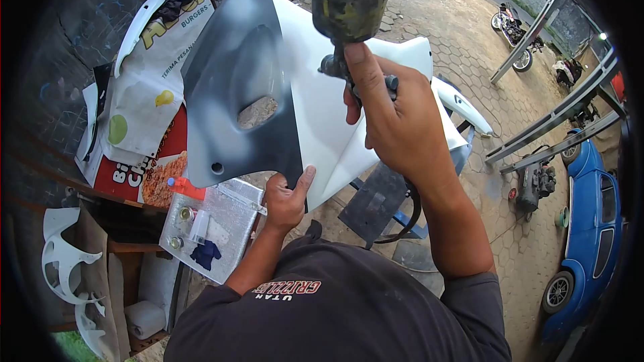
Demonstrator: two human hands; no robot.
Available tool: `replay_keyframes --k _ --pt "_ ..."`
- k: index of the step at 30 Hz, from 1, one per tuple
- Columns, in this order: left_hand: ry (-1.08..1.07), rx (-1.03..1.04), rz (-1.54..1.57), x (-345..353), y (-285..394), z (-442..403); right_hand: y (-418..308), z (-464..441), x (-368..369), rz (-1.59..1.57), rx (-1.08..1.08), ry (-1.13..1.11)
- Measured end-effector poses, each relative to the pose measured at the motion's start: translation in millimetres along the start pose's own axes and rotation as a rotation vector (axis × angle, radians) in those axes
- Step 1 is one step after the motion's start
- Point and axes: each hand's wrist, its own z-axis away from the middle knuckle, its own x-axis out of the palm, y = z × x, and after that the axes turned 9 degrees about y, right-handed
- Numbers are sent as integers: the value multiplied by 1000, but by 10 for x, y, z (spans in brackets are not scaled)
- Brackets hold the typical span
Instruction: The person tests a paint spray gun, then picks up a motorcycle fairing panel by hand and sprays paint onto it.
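My left hand (286,202) is closed around the lower edge of a motorcycle fairing panel (235,67), thumb on its face. The panel is tilted up in front of me, white on the right and hazy dark grey on the left. It has an oval opening in the grey part and small holes at its corners. In my right hand (402,117) is a spray gun (352,10), gripped upright with its paint-stained cup on top. The gun is in front of the panel's white area; its trigger is mostly hidden by my fingers.
At lower left, a silver tray (231,231) carries small jars, a red-capped bottle and a dark cloth. White fairing parts (67,248) hang beyond it. A dark stool (376,202) stands below the panel. To the right are a compressor (537,181), metal posts and a blue car (590,228).
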Motion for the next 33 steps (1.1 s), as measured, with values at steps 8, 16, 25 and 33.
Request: replay_keyframes --k 8,16,25,33 --pt "-3 1 4 33 55 -14 -28 19 -29 99 -25 -61" --pt "-29 9 18 51 -2 -32 107 -86 -20 102 -103 91" --pt "-18 6 76 152 128 -51 35 3 -68 -27 -11 -89" --pt "-68 41 1 72 -36 -44 -14 -93 -156 -19 42 96"
